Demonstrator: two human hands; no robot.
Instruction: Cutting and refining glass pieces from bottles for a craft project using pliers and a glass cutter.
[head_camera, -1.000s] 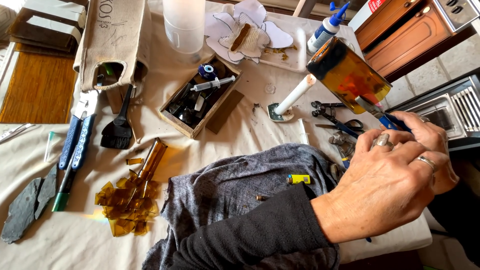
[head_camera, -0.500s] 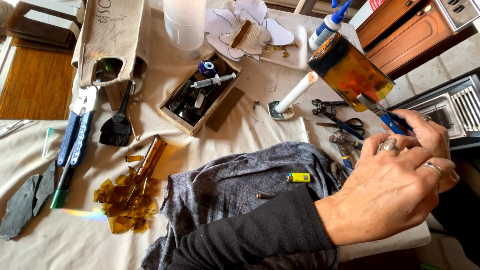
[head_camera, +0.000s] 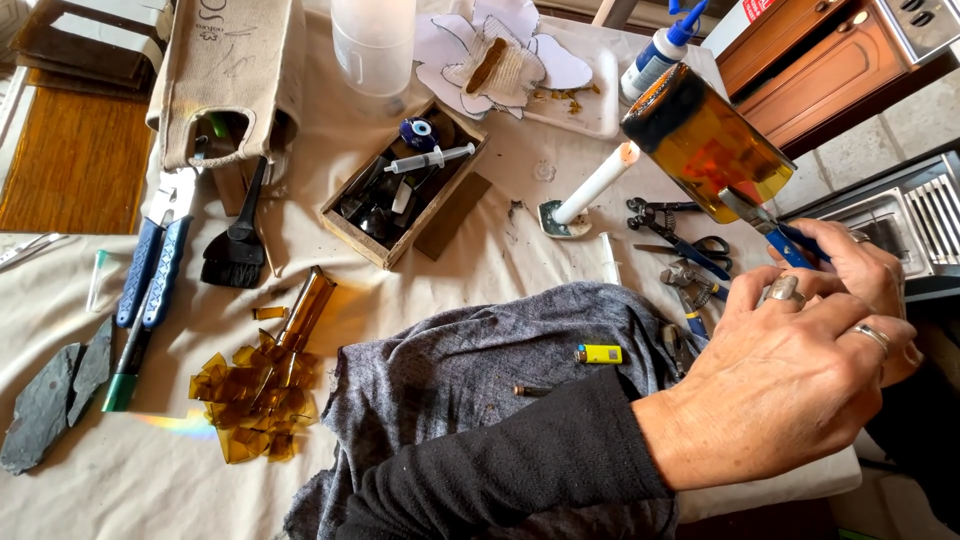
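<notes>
Amber glass, a bottle section (head_camera: 708, 145) with a dark rim, was up in the air at the right of the table, tilted, its lower edge caught in the jaws of my blue-handled pliers (head_camera: 775, 232). My right hand (head_camera: 865, 275) was closed around the pliers' handles, mostly hidden behind my left hand (head_camera: 790, 385), which lay over it with the fingers curled in and rings showing; I could not tell whether the left fingers gripped the handles too or only rested on the right hand. My black sleeve (head_camera: 500, 475) crossed a grey cloth (head_camera: 480, 370) spread on the table, and on that cloth, near my wrist, lay a small yellow lighter (head_camera: 598, 354). Just below the glass stood a white candle (head_camera: 596, 185), leaning in its little holder, and beside it lay scissors and more pliers (head_camera: 690, 262) in a loose heap. Well apart, to the left, a bottle neck rested on a pile of amber shards (head_camera: 255, 400). Behind that sat a wooden box (head_camera: 400, 195) with a syringe and a blue bead in it, a black brush (head_camera: 238, 255), and blue-handled cutters (head_camera: 150, 265).
</notes>
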